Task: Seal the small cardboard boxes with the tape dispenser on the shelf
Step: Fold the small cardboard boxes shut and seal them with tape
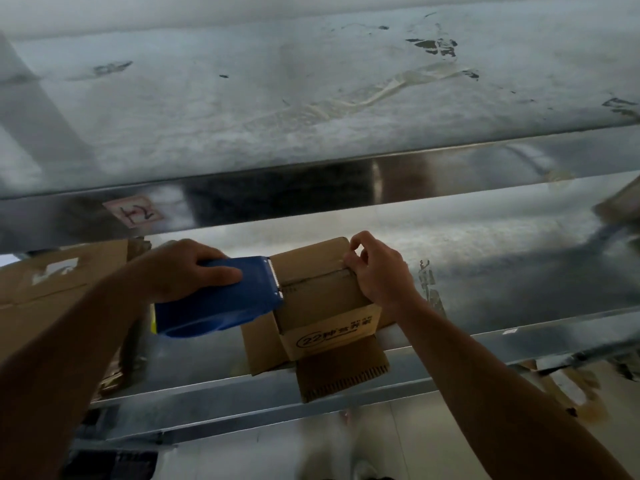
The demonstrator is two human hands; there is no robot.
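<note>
A small cardboard box (318, 299) printed with "22" stands on the metal shelf (485, 271), its lower flaps hanging open over the shelf's front edge. My left hand (183, 271) grips a blue tape dispenser (221, 299), whose toothed blade touches the left end of the box's top seam. My right hand (377, 268) rests on the right end of the box's top, fingers pinched at the seam, holding the box steady. Whether tape lies along the seam is hard to tell.
Flattened brown cardboard (59, 282) lies on the shelf to the left. Another carton edge (620, 202) shows at far right. An upper metal shelf (311, 98) with a labelled lip (135, 211) hangs overhead. More cardboard (571, 386) sits below on the right.
</note>
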